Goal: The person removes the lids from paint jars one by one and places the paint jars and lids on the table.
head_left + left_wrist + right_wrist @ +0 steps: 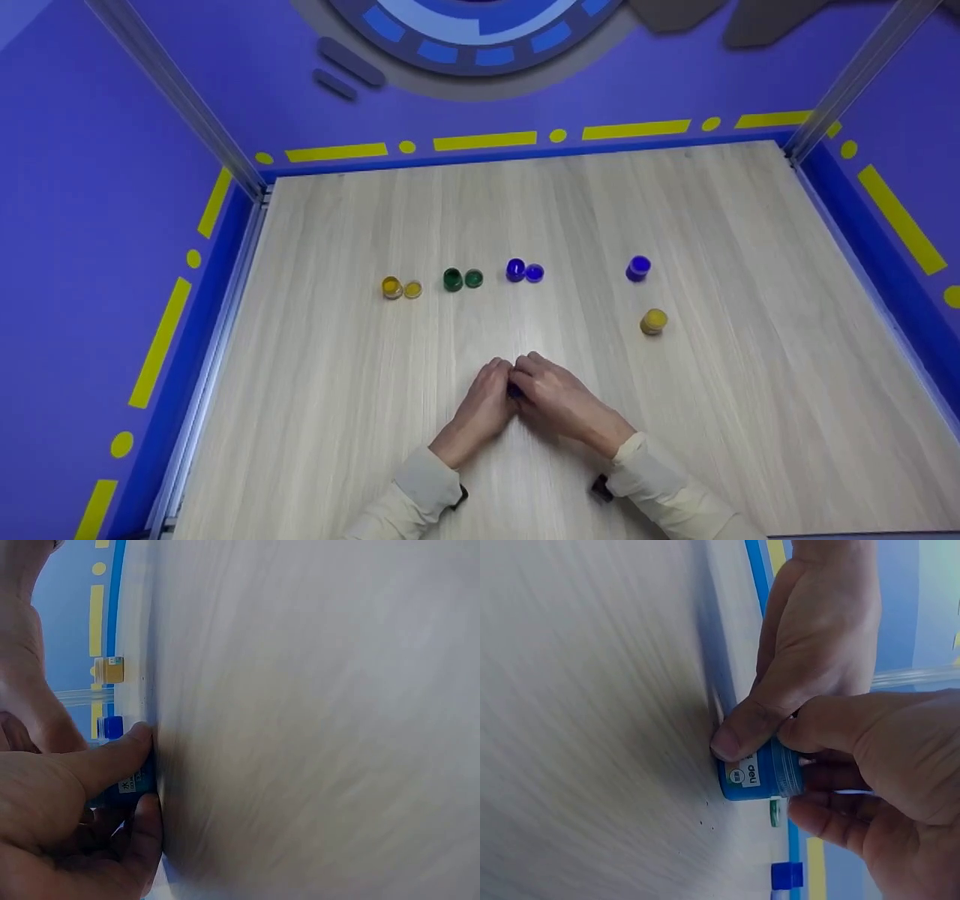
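A small blue paint jar (750, 778) with a printed label stands on the table between both hands, mostly covered by fingers in the head view. My left hand (486, 401) grips the jar's body low down, thumb along its side. At the ribbed upper rim, the fingers and thumb of my right hand (559, 397) pinch the cap. The right wrist view shows this grip from the side. Whether the cap is loose cannot be seen.
Beyond the hands stand uncapped yellow (391, 288), green (452, 280) and blue (515, 270) jars, each with a lid lying beside it on its right. A capped blue jar (638, 268) and a capped yellow jar (654, 322) stand farther right. Blue walls border the wooden table (337, 420).
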Demonstrator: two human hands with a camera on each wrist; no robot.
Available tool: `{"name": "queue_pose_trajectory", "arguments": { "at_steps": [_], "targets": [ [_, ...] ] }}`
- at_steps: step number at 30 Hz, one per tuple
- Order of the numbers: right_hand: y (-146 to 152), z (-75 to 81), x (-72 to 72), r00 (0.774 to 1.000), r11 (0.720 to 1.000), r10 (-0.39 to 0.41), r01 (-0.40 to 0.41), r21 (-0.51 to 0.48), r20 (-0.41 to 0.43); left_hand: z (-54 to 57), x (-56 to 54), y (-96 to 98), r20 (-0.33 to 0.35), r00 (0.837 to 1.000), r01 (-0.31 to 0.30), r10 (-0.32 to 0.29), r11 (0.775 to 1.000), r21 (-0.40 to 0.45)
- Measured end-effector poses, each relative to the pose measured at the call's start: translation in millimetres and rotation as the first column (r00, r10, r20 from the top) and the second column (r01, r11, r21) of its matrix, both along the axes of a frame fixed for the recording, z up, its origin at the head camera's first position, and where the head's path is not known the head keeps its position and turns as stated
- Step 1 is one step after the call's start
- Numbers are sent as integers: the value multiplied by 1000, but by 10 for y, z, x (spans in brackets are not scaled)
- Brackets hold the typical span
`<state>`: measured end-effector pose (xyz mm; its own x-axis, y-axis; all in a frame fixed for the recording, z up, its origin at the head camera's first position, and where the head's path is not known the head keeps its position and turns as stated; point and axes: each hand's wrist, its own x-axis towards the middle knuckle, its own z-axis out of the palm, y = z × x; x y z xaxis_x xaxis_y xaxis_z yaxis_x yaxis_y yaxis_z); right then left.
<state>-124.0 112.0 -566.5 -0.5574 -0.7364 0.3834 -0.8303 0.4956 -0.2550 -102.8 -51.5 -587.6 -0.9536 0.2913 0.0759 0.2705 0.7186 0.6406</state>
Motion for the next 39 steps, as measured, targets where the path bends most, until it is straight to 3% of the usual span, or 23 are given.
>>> {"name": "queue_pose_trajectory", "arguments": {
  "at_steps": [6, 10, 13, 15, 19, 21, 23, 29, 39],
  "targets": [
    [105, -2, -34, 990, 994, 109, -106, -38, 94, -1, 6, 1, -21, 1000, 7, -7, 1000, 6],
    [187, -22, -48, 970, 989, 121, -101, -106, 209, -1, 6, -3, -46, 999, 18, -18, 1000, -6],
    [226, -45, -41, 952, 984, 71, -18, -176, 298, -7, 8, -7, -34, 999, 16, -16, 1000, 2],
    [226, -50, -31, 937, 975, -4, 82, -209, 349, -9, 11, -7, -23, 1000, 13, -13, 1000, 16],
    [161, -31, -13, 893, 930, -199, 302, -211, 404, -15, 8, 1, -28, 1000, 2, -1, 999, 35],
    [116, -22, 1, 878, 911, -267, 364, -192, 397, -22, 10, 5, -38, 999, 5, -3, 999, 33],
    [72, -13, 22, 883, 910, -293, 376, -177, 366, -27, 14, 6, -41, 999, 6, -4, 1000, 28],
    [-34, -25, 99, 927, 927, -298, 337, -162, 226, -28, 17, 1, -35, 999, -2, 2, 1000, 17],
    [-91, -57, 198, 945, 947, -295, 308, -85, 140, -31, 13, -4, -45, 999, 6, -7, 1000, -3]
  ]
}}
